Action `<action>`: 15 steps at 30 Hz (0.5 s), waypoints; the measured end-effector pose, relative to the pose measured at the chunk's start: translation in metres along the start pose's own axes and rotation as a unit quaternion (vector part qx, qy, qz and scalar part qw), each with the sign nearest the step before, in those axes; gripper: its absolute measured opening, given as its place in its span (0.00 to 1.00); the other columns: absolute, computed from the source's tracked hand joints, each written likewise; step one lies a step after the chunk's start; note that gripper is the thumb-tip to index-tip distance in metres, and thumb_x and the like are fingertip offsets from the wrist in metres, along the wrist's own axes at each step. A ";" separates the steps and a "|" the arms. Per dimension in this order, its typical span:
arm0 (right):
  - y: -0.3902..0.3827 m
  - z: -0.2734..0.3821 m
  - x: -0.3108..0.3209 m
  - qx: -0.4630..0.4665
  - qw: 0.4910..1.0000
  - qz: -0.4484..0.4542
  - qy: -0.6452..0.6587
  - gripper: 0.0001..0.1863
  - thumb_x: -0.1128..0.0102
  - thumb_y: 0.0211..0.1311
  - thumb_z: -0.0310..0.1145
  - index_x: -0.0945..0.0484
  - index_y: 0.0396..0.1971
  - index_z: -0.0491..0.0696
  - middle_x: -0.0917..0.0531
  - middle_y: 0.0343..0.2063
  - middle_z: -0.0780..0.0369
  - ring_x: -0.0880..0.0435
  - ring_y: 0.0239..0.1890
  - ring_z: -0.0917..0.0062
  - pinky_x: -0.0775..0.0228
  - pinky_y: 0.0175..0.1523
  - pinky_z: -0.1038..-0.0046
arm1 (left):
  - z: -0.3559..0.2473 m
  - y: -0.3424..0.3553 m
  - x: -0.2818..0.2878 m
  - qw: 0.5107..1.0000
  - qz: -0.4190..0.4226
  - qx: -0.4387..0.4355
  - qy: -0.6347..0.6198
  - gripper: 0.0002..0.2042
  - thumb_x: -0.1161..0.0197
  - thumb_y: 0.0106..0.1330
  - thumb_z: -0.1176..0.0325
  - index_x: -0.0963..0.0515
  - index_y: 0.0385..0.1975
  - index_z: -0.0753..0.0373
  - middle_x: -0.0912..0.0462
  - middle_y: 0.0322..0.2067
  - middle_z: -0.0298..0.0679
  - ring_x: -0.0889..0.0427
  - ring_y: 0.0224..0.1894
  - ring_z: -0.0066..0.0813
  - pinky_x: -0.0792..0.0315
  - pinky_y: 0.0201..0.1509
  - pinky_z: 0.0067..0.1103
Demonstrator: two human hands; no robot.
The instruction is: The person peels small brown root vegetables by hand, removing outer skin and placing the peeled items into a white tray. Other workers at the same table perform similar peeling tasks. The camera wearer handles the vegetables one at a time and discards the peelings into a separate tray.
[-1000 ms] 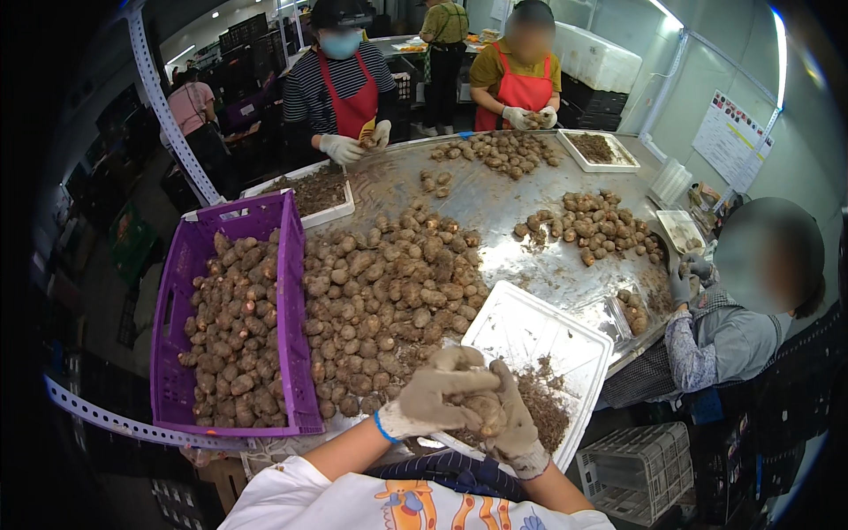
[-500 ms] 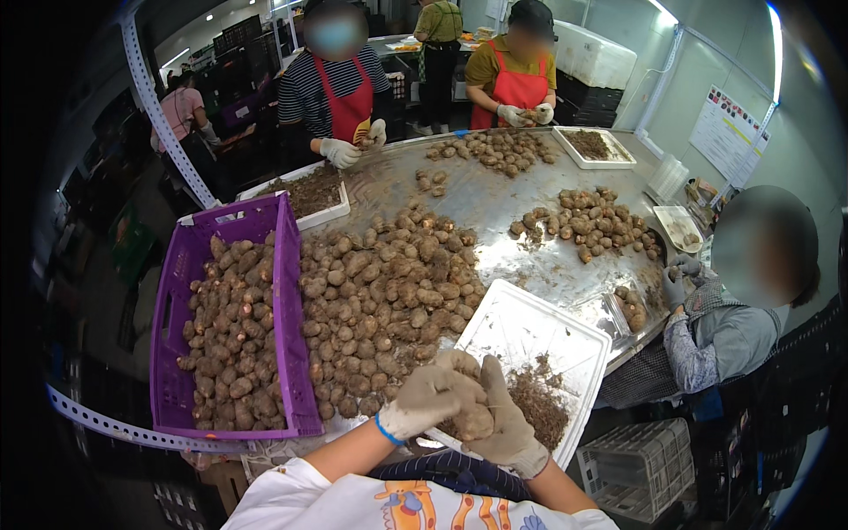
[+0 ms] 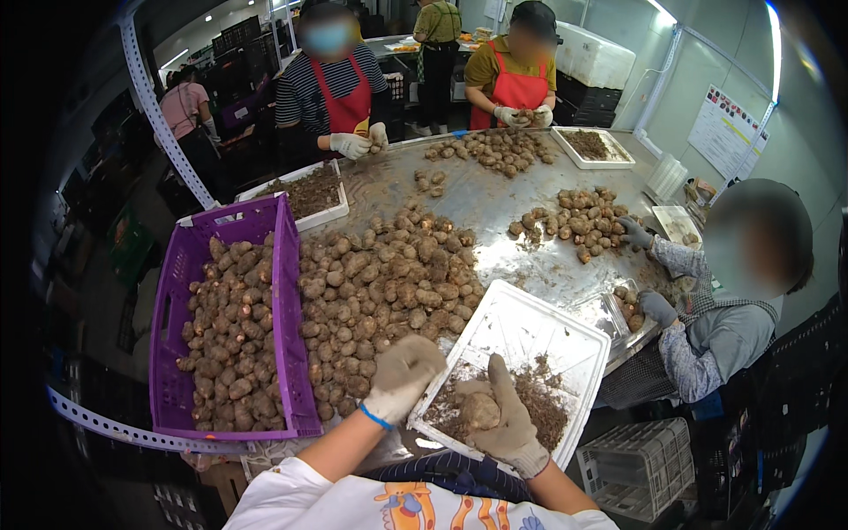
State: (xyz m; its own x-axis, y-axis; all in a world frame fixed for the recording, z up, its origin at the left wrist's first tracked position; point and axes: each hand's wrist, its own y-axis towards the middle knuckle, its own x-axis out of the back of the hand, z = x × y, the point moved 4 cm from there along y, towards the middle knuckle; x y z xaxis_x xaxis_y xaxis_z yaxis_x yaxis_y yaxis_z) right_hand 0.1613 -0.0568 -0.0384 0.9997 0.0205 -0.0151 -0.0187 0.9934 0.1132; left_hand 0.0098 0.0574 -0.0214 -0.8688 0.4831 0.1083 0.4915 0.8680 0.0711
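My right hand [image 3: 511,428], in a dirty pale glove, holds a round brown taro [image 3: 480,412] over the white foam tray [image 3: 579,344]. Its thumb points up along the taro. My left hand [image 3: 406,378], gloved and with a blue band at the wrist, is between the tray's left edge and the big heap of small taros [image 3: 389,283]. Its fingers are curled, and whatever they might hold is hidden beneath them. Loose dirt and root scraps [image 3: 543,402] lie in the tray below my right hand.
A purple crate [image 3: 287,309] full of taros stands left of the heap on the metal table [image 3: 503,208]. Co-workers in gloves stand across it and at the right, beside smaller taro piles [image 3: 587,221]. Scrap trays [image 3: 309,194] sit at the far side; a grey crate [image 3: 636,468] stands lower right.
My left hand has parted from my right and moved left toward the heap. My right hand keeps a taro. The co-worker at right has reached out to the pile and a clear package.
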 end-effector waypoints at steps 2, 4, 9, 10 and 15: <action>0.003 0.004 0.002 -0.001 0.993 -0.021 -0.113 0.57 0.33 0.47 0.22 0.64 0.72 0.44 0.24 0.52 0.54 0.24 0.49 0.74 0.32 0.57 0.74 | 0.013 -0.005 -0.009 0.993 0.085 -0.061 -0.048 0.06 0.38 0.54 0.72 0.17 0.26 0.67 0.21 0.34 0.39 0.22 0.38 0.29 0.29 0.44 0.22; 0.004 -0.007 0.005 -0.064 0.996 -0.021 -0.062 0.54 0.31 0.49 0.27 0.60 0.72 0.43 0.23 0.48 0.55 0.22 0.47 0.73 0.30 0.55 0.74 | 0.024 -0.011 -0.021 0.995 0.054 0.020 -0.084 0.07 0.38 0.56 0.70 0.17 0.27 0.67 0.21 0.35 0.40 0.23 0.38 0.28 0.29 0.44 0.22; 0.010 -0.055 0.038 -0.311 0.859 -0.074 0.400 0.32 0.31 0.55 0.45 0.32 0.54 0.44 0.21 0.39 0.56 0.19 0.40 0.69 0.20 0.35 0.77 | 0.077 -0.016 -0.014 0.978 0.033 0.050 0.199 0.12 0.38 0.60 0.65 0.16 0.36 0.65 0.19 0.43 0.44 0.20 0.45 0.33 0.28 0.50 0.26; 0.018 -0.063 0.055 -0.327 0.832 -0.184 0.409 0.26 0.35 0.59 0.44 0.30 0.51 0.44 0.22 0.38 0.56 0.19 0.40 0.68 0.19 0.36 0.77 | 0.096 -0.020 -0.010 0.978 0.055 0.085 0.180 0.14 0.38 0.60 0.62 0.16 0.39 0.65 0.19 0.44 0.46 0.20 0.47 0.38 0.28 0.52 0.28; 0.091 -0.149 0.238 -0.015 0.811 -0.227 0.539 0.09 0.47 0.67 0.34 0.26 0.36 0.43 0.23 0.41 0.54 0.18 0.42 0.67 0.16 0.44 0.73 | 0.137 -0.007 0.017 0.962 0.016 0.140 0.235 0.12 0.37 0.59 0.61 0.16 0.35 0.62 0.17 0.35 0.46 0.18 0.41 0.39 0.26 0.48 0.28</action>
State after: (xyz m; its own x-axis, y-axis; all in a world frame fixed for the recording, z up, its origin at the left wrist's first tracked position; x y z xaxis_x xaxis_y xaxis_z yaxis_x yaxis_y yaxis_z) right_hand 0.3947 0.0549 -0.1799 0.3075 -0.2770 -0.9103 0.3295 0.9285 -0.1713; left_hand -0.0166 0.0748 -0.1558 -0.6984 0.4623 0.5463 0.4257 0.8820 -0.2022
